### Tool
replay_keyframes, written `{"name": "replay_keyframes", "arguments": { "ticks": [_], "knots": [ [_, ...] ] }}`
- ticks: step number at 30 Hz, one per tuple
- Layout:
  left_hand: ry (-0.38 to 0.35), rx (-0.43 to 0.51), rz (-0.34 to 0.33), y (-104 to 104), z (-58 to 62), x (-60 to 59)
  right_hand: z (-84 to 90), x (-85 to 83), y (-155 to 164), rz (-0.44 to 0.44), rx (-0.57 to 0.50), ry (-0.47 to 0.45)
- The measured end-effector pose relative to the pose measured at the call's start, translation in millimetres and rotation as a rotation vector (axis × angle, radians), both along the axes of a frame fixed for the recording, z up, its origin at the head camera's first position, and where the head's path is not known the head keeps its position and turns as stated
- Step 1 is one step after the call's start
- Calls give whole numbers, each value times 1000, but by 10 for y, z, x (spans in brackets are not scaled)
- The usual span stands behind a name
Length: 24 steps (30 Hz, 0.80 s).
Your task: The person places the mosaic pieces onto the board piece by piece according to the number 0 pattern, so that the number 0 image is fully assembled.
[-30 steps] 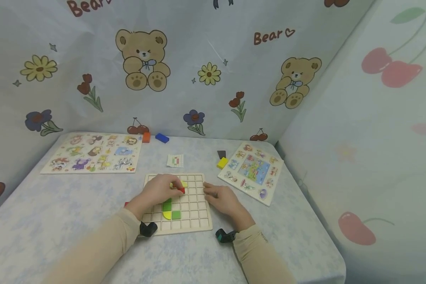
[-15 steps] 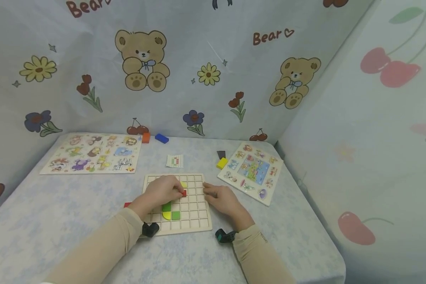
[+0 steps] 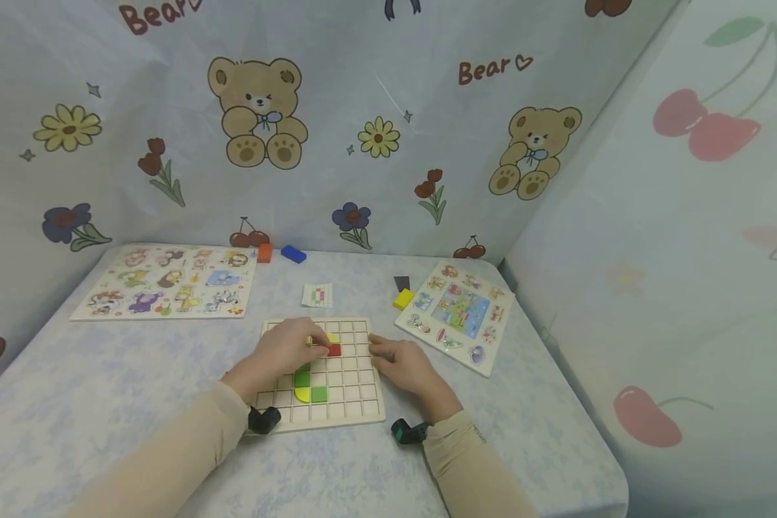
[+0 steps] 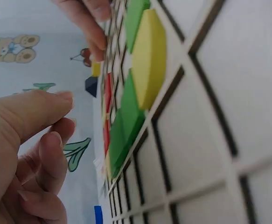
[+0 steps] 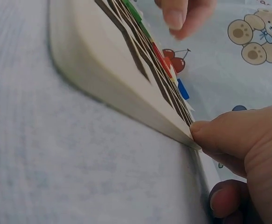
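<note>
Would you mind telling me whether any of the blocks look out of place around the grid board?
Several lie off the grid board: an orange block and a blue block by the back wall, a yellow block beside a dark piece, and a red piece peeking out at the left arm. Nothing looks spilled or damaged.

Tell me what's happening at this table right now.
A person is filling a wooden grid board with coloured blocks. The left hand rests over the board, fingertips at a red square block sitting in the grid. The right hand steadies the board's right edge. Green blocks and a yellow half-round block already lie in the grid; two picture puzzle boards sit farther back.
</note>
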<state>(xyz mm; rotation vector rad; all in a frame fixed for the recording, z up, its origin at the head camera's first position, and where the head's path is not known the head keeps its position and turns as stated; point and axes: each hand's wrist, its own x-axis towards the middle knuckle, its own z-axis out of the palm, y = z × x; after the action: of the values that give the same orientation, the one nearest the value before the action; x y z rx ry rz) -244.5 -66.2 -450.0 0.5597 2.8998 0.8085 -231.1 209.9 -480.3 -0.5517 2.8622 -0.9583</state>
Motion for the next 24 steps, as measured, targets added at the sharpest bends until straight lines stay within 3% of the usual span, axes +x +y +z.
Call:
{"name": "replay_keyframes", "arguments": {
  "ticks": [7,10,13,18,24],
  "knots": [
    [-47,21,101,-784,189,405,16,-37,-3,21,32,15],
    [-82,11,152,-1086,138,523,19,-50,1,7,58,18],
    [-104,23,176,-1313,2,581,28,-51,5,4,57,24],
    [-89,76,157,-1474,-216,566,22,-35,0,-1,36,21],
    [-103,108,145,-1463,-246,569,-11,-21,-16,-8,7,11]
  ]
}}
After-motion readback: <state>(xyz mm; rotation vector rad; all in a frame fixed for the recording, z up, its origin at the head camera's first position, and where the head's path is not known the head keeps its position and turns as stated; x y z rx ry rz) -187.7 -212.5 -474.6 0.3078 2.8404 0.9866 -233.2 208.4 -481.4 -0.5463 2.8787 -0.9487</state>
